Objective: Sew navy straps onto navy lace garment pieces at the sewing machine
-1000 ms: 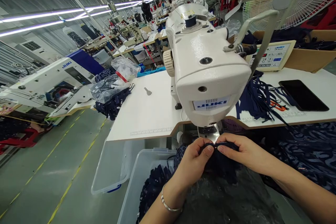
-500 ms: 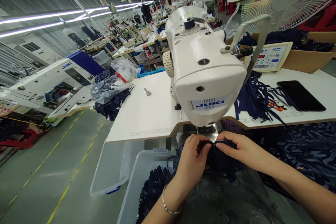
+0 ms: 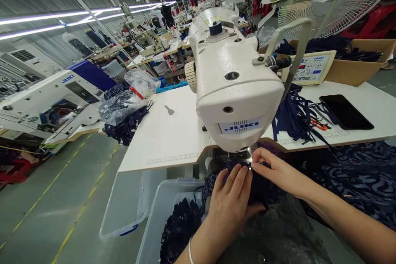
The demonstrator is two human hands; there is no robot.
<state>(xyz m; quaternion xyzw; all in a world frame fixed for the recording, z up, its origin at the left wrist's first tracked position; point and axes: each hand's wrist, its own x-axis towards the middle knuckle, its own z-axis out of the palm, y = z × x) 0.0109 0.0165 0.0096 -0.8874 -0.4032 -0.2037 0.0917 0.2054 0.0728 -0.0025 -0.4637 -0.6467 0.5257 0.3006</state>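
Note:
A white JUKI sewing machine [image 3: 239,86] stands in front of me, with navy fabric [image 3: 262,185] below its head. My left hand [image 3: 230,198] lies over this fabric, fingers stretched forward and thumb apart. Its fingertips touch the cloth just in front of the metal presser area [image 3: 244,154]. On the other side, my right hand [image 3: 272,169] pinches the fabric edge between thumb and forefinger, close to the left fingertips. The needle itself is hidden behind the machine head.
A clear plastic bin [image 3: 154,222] holding navy strips is below left. Navy straps [image 3: 292,115], orange-handled snips [image 3: 320,125] and a black phone [image 3: 345,111] lie on the white table [image 3: 173,132] at right. Patterned navy fabric [image 3: 361,177] hangs lower right.
My left hand has gone from a pinch on the fabric edge to stretched fingers lying over the cloth. My right hand keeps its pinch. The view has shifted slightly.

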